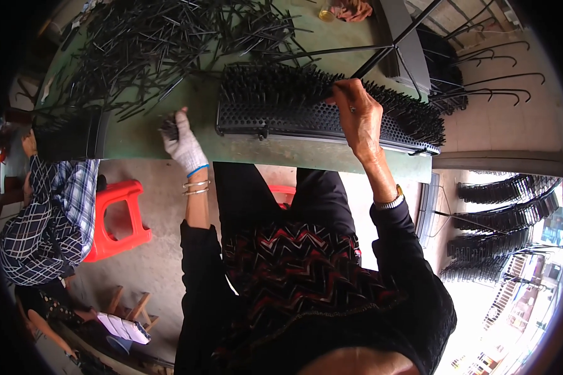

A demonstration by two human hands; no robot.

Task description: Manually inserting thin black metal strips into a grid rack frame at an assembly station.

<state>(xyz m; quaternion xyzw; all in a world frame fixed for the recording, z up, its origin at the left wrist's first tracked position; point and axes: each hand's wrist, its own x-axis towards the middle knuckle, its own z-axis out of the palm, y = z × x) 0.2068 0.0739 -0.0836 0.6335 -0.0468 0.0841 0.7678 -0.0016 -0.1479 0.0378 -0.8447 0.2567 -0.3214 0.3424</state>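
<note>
One black perforated rack [294, 119], long axis left-right, lies under the nearer right hand [360, 119], the gloved left hand [186, 144] farther left; I cannot tell what either grips.

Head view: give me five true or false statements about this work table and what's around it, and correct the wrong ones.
1. The left hand wears a pale glove. True.
2. Both hands are gloved. False: the right hand wears no glove.
3. Black pieces stand packed in a perforated tray. True.
4. All the black pieces are in the tray. False: a loose heap lies on the green table.
5. A red stool stands to the person's left. True.
</note>
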